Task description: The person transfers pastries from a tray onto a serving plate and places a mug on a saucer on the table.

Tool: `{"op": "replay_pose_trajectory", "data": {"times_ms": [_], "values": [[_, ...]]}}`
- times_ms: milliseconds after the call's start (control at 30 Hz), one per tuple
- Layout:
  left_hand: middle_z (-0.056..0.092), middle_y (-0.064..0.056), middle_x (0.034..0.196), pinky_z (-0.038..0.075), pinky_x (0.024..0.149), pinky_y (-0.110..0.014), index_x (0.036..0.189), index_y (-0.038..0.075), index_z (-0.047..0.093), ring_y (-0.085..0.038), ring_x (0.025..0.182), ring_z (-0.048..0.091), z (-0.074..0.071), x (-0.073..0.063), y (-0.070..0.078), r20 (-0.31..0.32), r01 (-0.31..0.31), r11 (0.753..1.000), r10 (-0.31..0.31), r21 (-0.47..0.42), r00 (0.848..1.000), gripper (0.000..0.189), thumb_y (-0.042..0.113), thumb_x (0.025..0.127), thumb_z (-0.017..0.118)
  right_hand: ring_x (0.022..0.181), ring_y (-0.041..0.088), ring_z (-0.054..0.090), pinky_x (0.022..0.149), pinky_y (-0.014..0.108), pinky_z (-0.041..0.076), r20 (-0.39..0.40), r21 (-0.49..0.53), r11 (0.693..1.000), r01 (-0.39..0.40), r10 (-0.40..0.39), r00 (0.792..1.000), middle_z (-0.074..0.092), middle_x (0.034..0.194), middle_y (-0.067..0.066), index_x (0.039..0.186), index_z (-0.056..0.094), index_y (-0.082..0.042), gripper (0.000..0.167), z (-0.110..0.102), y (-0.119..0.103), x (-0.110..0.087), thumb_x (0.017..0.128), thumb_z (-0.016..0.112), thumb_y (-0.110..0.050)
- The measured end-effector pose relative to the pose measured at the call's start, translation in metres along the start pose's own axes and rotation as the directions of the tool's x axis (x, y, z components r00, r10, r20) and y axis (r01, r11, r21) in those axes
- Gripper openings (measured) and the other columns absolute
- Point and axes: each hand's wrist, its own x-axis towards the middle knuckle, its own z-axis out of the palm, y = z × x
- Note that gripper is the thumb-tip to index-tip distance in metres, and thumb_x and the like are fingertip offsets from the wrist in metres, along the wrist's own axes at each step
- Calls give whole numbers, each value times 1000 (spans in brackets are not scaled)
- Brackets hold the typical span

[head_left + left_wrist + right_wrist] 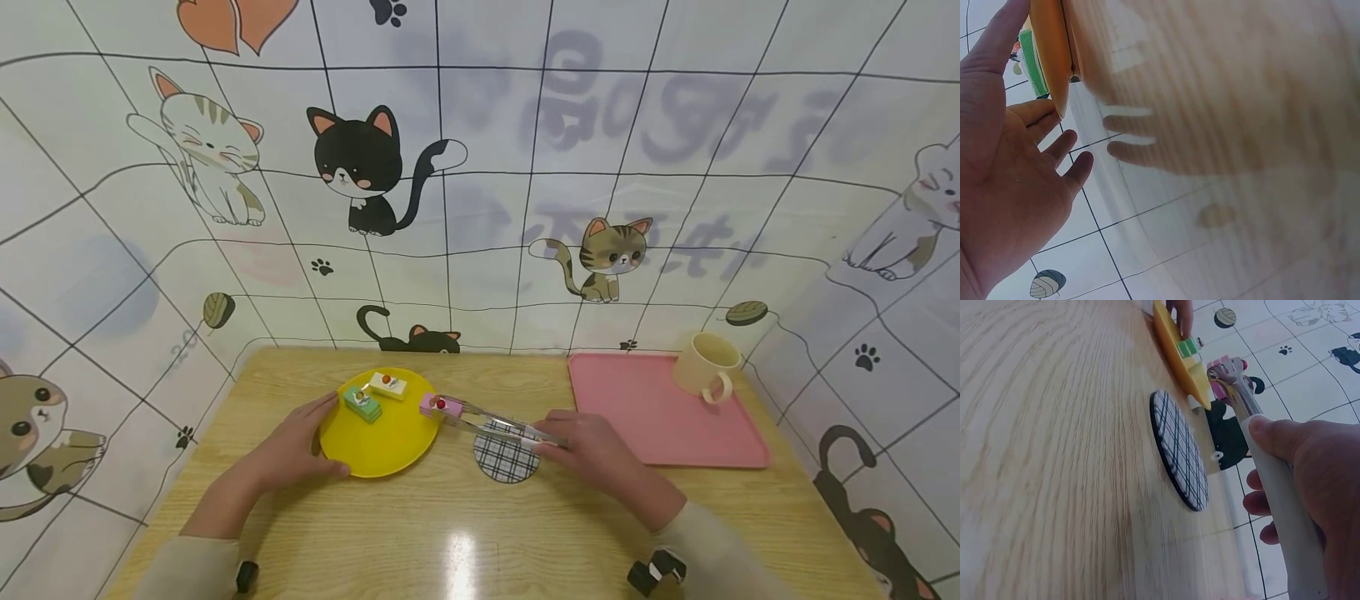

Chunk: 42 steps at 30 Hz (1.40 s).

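Note:
My right hand (588, 446) grips metal tongs (498, 423) with pale handle sides. At their tips, the tongs hold a small pink toy cake piece (441, 406) with a red berry on top, at the yellow plate's right rim. Two more toy cake pieces lie on the yellow plate (382, 454): a green one (363, 404) and a white one (387, 385). My left hand (288, 446) is at the plate's left edge, thumb and fingers spread along the rim. In the left wrist view its palm (1010, 181) shows, with the outer fingers loose and apart.
Under the tongs lies a round checkered coaster (506, 458). At the right is a pink tray (630, 408) with a cream mug (705, 367) at its far right corner. A cat-patterned cloth (487, 208) stands behind the wooden table (420, 533).

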Motion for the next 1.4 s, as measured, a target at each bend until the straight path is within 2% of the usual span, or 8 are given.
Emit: {"op": "replay_pose_trajectory", "data": {"times_ms": [300,500,733,1033,1267,1400], "values": [[32,-26,176,26,128,-74,167,-6,37,-55,159,29,-1,0,2,0,-3,1000,3,2,1000,123,56,80,98,97,13,75,83,36,66,61,-11,997,83,-82,995,79,112,-1,128,82,-9,35,11,-7,23,105,78,-35],[32,-27,176,27,127,-73,167,-6,38,-55,158,29,0,-1,3,2,-3,1000,3,3,1000,122,55,80,98,96,10,73,83,35,65,122,31,995,91,-94,988,77,113,-4,133,81,-11,37,19,-11,38,108,74,-37],[34,-27,175,28,127,-74,166,-7,39,-56,158,30,0,-1,3,-7,-15,1000,15,3,1000,121,54,80,98,99,10,74,86,36,65,159,43,995,94,-100,982,77,113,-5,129,82,-12,33,24,-14,53,107,75,-37],[33,-26,176,27,128,-73,167,-7,38,-55,159,30,1,0,0,-4,-5,1000,5,7,1000,122,56,80,97,90,7,70,84,31,65,185,56,991,121,-129,974,76,107,-4,127,83,-12,31,27,-21,67,104,80,-34],[33,-25,176,27,128,-73,167,-6,37,-54,159,29,0,1,-1,-3,-6,1000,6,8,1000,122,57,81,97,83,6,66,80,28,64,192,56,985,163,-171,967,75,102,-3,125,83,-11,33,30,-24,75,105,79,-36],[33,-25,176,27,128,-73,167,-5,37,-53,159,29,0,1,0,-1,0,1000,0,4,1000,122,56,81,97,81,3,61,78,25,63,205,62,987,150,-159,966,74,101,-5,127,83,-12,34,33,-23,79,104,79,-37]]}}
